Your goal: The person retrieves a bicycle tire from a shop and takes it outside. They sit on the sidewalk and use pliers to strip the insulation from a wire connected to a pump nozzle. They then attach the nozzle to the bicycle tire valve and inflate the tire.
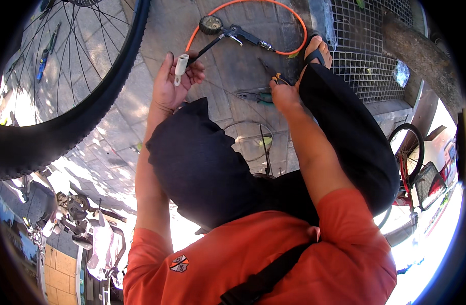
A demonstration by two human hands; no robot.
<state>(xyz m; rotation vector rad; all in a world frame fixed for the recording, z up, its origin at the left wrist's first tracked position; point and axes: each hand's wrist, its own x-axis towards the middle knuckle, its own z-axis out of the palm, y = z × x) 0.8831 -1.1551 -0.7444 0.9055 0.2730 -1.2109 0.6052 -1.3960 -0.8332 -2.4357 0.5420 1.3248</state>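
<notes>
My left hand (pixel 176 84), palm turned up with fingers curled, holds a small off-white tubular plastic piece (pixel 181 65) that has a little loop at its lower end. Behind those fingers runs the black hose of a tyre inflator (pixel 243 35) with a round gauge, lying on the pavement. My right hand (pixel 286 95) is closed round the orange-and-black handles of dark-jawed pliers (pixel 277 78), whose tips point away to the upper left. Just left of that hand, a second pair of pliers (pixel 250 96) with green handles lies on the ground.
A large bicycle wheel (pixel 103 101) with a knobbly tyre fills the upper left; a blue-handled tool (pixel 41 65) shows through its spokes. An orange air hose (pixel 300 25) loops ahead. At right are a metal grate (pixel 367 76), a tree trunk (pixel 421 56) and a red bicycle (pixel 406 173).
</notes>
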